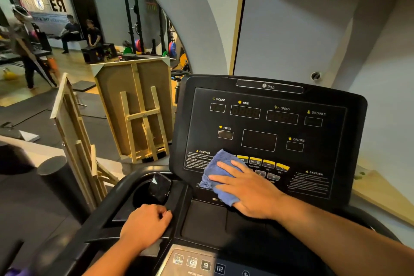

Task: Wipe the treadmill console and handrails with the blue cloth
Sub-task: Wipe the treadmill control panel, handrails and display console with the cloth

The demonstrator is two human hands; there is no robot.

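The black treadmill console fills the centre, with unlit displays and a row of yellow buttons low on its panel. My right hand lies flat with straight fingers on the blue cloth, pressing it against the lower left of the panel, over the caution text and the leftmost buttons. My left hand rests with curled fingers on the black console frame by the left cup holder. The left handrail curves down past it. The right handrail is hidden behind my forearm.
A dark phone stands in the left cup holder. Wooden easels and board frames lean just left of the treadmill, beside a black foam roller. A mirror on the left shows people and weight racks. Grey wall panels stand behind the console.
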